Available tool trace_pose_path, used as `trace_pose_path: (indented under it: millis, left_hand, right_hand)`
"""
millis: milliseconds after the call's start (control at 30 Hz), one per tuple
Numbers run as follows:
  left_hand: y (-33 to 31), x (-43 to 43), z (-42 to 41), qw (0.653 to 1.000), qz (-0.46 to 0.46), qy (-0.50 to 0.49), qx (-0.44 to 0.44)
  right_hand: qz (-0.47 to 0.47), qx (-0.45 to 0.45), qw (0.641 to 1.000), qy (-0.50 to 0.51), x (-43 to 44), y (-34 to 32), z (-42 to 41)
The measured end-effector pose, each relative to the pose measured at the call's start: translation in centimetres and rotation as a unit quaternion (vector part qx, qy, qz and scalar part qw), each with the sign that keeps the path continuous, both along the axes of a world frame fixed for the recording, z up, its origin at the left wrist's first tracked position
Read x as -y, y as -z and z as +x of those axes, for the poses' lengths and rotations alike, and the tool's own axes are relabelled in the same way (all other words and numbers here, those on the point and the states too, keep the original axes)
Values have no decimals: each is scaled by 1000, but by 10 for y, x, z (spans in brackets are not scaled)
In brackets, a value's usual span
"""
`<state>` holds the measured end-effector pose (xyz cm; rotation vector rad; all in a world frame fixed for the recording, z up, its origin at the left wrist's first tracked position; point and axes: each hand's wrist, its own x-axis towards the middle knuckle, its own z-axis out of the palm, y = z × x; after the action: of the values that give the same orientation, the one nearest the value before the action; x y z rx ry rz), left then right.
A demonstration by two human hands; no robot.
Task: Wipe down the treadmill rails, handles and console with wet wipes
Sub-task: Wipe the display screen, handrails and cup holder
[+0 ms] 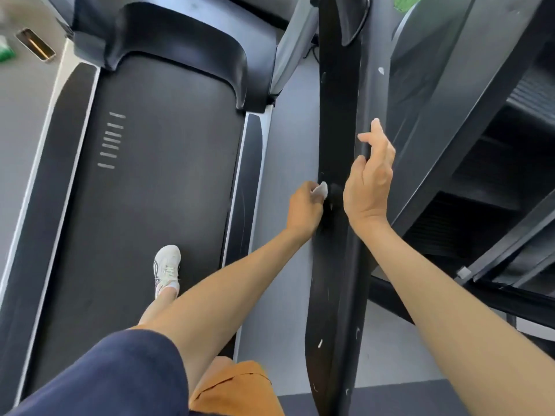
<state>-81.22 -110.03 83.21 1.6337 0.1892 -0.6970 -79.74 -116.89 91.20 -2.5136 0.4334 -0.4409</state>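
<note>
A long black treadmill side rail (339, 121) runs from the top of the view down to the bottom right of centre. My left hand (304, 210) grips a small white wet wipe (320, 190) and holds it against the rail's left edge. My right hand (371, 178) is on the rail's right side, fingers loosely bent, thumb touching the rail's edge, holding nothing. The treadmill belt (156, 181) lies below on the left. The console is out of view.
My white shoe (167, 270) stands on the belt. The black motor cover (180, 52) sits at the belt's far end. A second dark machine (480, 175) stands close on the right. Grey floor (285, 139) shows between the two machines.
</note>
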Motion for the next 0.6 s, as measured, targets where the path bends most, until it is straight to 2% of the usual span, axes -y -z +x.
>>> trace_pose_path:
  millis: [100,200,333,400,500,600]
  left_hand:
    - [-12,-28,-55,996,-25,86,0]
    - [-19,-47,-64,988,-30,153,3]
    - [-18,-49,-7,999,-35,2,17]
    - [-18,-39,15,998,-45,-48,9]
    - [-22,-13,12,994,-86,-68,-9]
    - [-23,-1,-32,994,-78,-78,-21]
  right_hand:
    - [-3,3,1000,-12,-2,-3,0]
    - [-21,-3,1000,-20,-5,-6,-3]
    - [-122,1,991,-51,-16,-18,-26]
    - [-139,-9,989,-54,-18,-20,-52]
    - [-112,-42,993,-19,-17,-12,-102]
    - [-118,-80,989,-49,-16,2,-137]
